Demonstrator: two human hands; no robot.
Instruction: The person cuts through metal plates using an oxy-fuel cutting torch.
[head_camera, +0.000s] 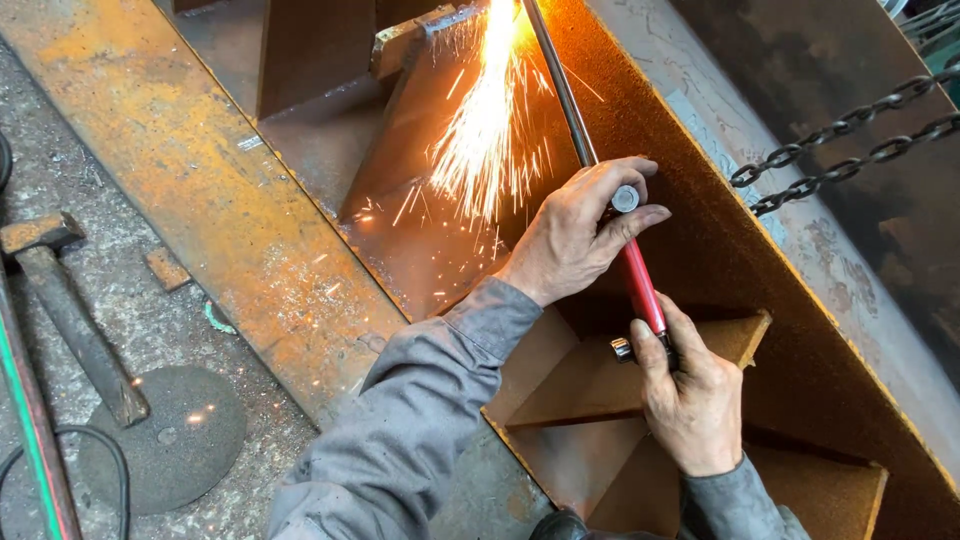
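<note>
Left hand (580, 235), right hand (690, 395) gripping red-handled torch (640, 280), sparks (485, 130), probably cutting

Both grey-sleeved arms reach forward, left hand (580, 235) curled ahead, right hand (690, 395) clenched nearer the body.

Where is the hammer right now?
The hammer lies on the gritty floor at the left of the head view, its handle end resting on a round grey disc, beside the rusty steel plate.

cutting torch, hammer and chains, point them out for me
cutting torch (640, 285), head view, on its red handle section
hammer (70, 320), head view, on the middle of its handle
chains (850, 140), head view, between the two strands' links
</note>
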